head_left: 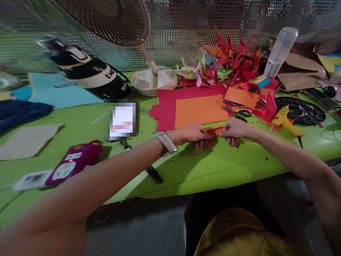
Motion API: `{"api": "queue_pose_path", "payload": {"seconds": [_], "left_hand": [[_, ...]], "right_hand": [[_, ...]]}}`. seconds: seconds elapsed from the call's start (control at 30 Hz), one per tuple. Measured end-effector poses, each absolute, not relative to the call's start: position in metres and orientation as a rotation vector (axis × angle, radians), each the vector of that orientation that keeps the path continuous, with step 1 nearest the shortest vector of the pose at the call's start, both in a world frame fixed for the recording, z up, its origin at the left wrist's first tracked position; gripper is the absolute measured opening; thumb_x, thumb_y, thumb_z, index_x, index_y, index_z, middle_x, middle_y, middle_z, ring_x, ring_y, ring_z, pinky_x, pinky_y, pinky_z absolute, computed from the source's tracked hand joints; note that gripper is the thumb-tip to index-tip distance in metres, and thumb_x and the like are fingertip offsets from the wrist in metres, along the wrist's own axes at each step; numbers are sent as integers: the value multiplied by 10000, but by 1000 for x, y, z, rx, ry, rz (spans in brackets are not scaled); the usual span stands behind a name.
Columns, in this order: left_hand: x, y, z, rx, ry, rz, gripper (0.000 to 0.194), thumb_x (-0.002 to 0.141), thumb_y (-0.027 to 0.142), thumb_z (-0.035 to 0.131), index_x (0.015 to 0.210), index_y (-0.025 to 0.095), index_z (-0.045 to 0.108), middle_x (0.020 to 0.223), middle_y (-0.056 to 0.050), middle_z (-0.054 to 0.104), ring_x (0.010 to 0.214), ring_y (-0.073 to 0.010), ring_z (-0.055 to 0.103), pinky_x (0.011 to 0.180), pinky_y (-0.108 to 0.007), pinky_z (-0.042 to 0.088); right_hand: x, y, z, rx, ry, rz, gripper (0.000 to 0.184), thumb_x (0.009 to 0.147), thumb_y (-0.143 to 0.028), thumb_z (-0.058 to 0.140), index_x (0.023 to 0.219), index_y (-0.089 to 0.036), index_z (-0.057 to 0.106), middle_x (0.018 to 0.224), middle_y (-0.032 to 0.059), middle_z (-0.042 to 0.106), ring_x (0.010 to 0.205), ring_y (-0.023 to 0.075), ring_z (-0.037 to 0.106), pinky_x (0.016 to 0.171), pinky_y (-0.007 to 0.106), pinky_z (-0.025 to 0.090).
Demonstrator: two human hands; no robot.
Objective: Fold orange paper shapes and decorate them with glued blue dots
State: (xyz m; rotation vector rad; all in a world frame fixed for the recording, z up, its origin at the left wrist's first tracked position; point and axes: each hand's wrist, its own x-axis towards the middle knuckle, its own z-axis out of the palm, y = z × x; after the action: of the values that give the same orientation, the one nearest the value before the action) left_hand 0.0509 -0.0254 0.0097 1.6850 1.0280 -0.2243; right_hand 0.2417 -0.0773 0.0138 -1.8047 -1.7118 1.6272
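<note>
Between both hands, low over the green tabletop, is a small piece of orange paper that looks folded. My left hand, with a watch on its wrist, pinches the paper's left side. The right side is gripped between thumb and fingers of my right hand. My fingers hide part of the paper. Just beyond the hands lies an orange sheet on top of a red sheet. Dark-handled scissors rest at the orange sheet's right edge, near my right hand.
Folded paper shapes are heaped at the back. A yellow glue gun and a black round palette lie right. Left are a phone, a purple power strip and a black bottle. A fan stands behind.
</note>
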Motion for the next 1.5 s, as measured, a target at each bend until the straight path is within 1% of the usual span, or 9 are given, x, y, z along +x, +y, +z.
{"api": "queue_pose_path", "payload": {"seconds": [0.3,0.4,0.5,0.73,0.83,0.93,1.07,1.3,1.5], "left_hand": [[27,-30,11,1848,1074,54,369,838,468,623,613,177,603,484,-8,586,436,-114,526,460,-231,417],[13,-30,4,2248,917,580,310,825,481,648,898,182,683,818,-61,711,747,-174,648,698,-301,528],[3,-22,-11,2598,748,615,358,894,411,572,1143,169,661,1097,-129,686,1016,-236,632,887,-400,511],[1,-18,-32,2749,717,651,323,1002,342,412,1035,171,683,946,-106,686,891,-212,639,764,-338,517],[1,-22,-32,2751,740,705,336,1009,356,411,1024,160,684,927,-103,687,867,-210,643,740,-325,510],[1,-24,-33,2735,789,747,325,1007,354,426,1016,161,688,925,-97,692,855,-204,647,723,-313,504],[3,-25,-34,2727,795,747,324,1006,342,424,1017,162,693,918,-90,693,841,-194,643,711,-304,505],[6,-38,-21,2841,775,637,360,1018,340,411,1050,142,709,928,-86,683,870,-203,637,707,-313,502],[4,-41,-17,2899,748,570,348,1023,313,398,1060,156,706,957,-76,687,848,-197,632,691,-308,492]], "right_hand": [[242,-77,11,-1812,-1732,1610,352,925,-228,598,588,-162,516,464,-8,630,387,75,599,385,147,429],[243,-76,7,-1786,-1709,1634,314,905,-252,632,622,-163,528,452,-11,618,401,88,616,387,149,432],[243,-78,5,-1793,-1690,1615,334,894,-295,654,617,-170,516,447,-1,615,391,97,606,389,167,445],[242,-88,12,-1808,-1711,1522,324,901,-330,627,640,-192,494,454,-21,600,389,101,584,402,190,442],[240,-94,17,-1827,-1945,1170,257,876,-348,638,697,-183,558,529,-10,623,471,117,611,491,221,468],[238,-100,19,-1706,-2245,498,170,838,-325,672,908,-170,659,836,64,715,738,190,674,670,297,506],[238,-103,10,-1391,-2490,48,342,866,-241,623,1204,-192,639,1242,132,650,1121,292,597,922,429,474],[242,-96,-9,-1267,-2591,191,231,960,-221,510,1022,-194,731,1080,103,726,1006,242,650,903,408,487],[243,-93,-11,-1301,-2438,360,114,903,-259,648,951,-230,747,1059,76,721,984,222,642,886,377,475]]}}
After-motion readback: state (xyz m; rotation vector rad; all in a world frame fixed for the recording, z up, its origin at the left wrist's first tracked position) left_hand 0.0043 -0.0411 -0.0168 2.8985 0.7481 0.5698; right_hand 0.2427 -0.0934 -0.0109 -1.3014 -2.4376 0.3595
